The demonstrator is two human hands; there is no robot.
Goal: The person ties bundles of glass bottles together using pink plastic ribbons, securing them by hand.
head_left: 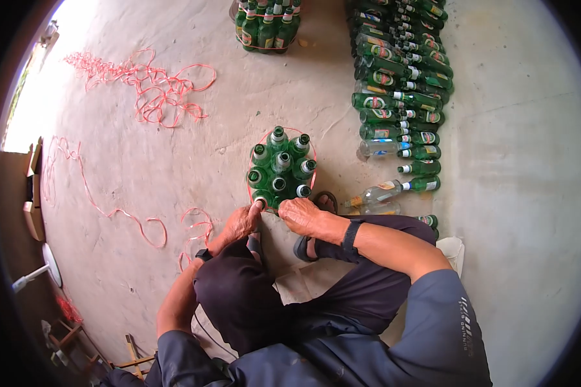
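Note:
Several green bottles (281,162) stand upright in a round cluster on the floor, with a thin red-and-white cord (314,151) looped around them. My left hand (242,221) is at the near left edge of the cluster, its thumb by a bottle mouth and its fingers closed; what they hold is hidden. At the near right edge, my right hand (298,215) is closed beside the bottles, its fingers curled in a pinch. What it grips is too small to make out.
Loose red cord (164,97) lies tangled at upper left. Another tied bottle bundle (266,31) stands at the top. Rows of bottles (426,100) lie along the right, with clear bottles (382,192) nearer me. My sandalled feet (305,248) are just behind the cluster.

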